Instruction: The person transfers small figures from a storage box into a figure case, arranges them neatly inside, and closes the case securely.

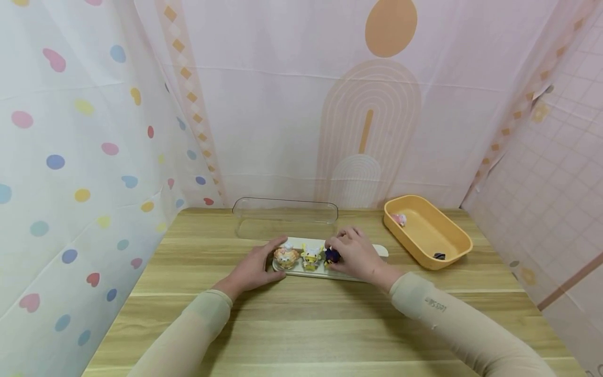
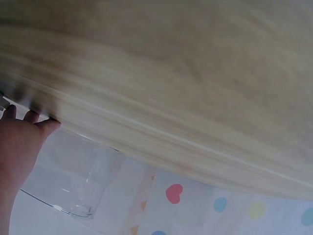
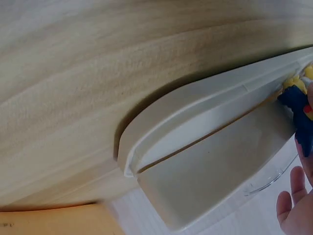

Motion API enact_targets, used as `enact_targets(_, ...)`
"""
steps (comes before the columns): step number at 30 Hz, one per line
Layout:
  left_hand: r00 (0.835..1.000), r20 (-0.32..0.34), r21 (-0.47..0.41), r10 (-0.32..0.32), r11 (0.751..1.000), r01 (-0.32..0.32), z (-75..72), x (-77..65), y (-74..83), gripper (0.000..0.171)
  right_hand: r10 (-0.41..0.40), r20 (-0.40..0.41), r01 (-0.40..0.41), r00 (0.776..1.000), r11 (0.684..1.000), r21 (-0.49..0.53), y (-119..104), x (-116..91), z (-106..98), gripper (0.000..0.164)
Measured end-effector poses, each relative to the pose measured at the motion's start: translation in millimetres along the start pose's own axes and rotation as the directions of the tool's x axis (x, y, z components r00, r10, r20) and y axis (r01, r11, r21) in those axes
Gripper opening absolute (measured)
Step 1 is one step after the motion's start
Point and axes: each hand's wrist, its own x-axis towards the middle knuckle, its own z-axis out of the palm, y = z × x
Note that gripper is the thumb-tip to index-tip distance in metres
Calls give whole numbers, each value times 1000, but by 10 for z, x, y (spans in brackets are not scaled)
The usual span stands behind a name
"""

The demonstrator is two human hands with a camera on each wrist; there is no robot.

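1. Had right-hand grip point(image 1: 355, 255) clamped on dark blue figurine point(image 1: 332, 255), pinching from its right side.
2. Located dark blue figurine about mid-length at white stepped display base point(image 1: 380, 251), third in row counting from left. Couldn't confirm contact with base; partly hidden by fingers.
3. Picked out yellow parts and small red spot on same figurine in right wrist view.
4. Had left-hand grip point(image 1: 252, 268) clamped on left end of base, thumb at front edge, fingers toward rear.
5. Saw fluffy orange figurine point(image 1: 286, 256) with white top upright at left end of base, just beside left-hand grip.
6. Saw yellow-and-white figurine point(image 1: 311, 257) upright between orange and dark blue ones.
7. Found base lying lengthwise across wood-grain table point(image 1: 311, 324). Noted thin brown line along step seam in right wrist view.
8. Spotted clear plastic cover point(image 1: 282, 209) just behind base, near rear edge of table.
9. Spotted orange-yellow tray point(image 1: 426, 230) at right rear of table, apart from base.
10. Saw pink figurine point(image 1: 399, 219) near tray's left rear and dark striped item point(image 1: 439, 256) near its front end. Couldn't identify latter; too small.
11. Noted beige sleeves point(image 1: 452, 319) on both arms, dark lettering on right one.
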Motion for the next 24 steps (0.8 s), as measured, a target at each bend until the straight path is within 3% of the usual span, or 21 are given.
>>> enact_targets(12, 1000, -4, 0, 14, 1000, -14, 0, -4, -6, 95, 34, 5, -34, 999, 999, 14, 1, -15, 47, 76)
enact_targets(24, 1000, -3, -4, 8, 1000, -8, 4, 3, -7, 95, 11, -6, -11, 1000, 1000, 8, -27, -30, 25, 74)
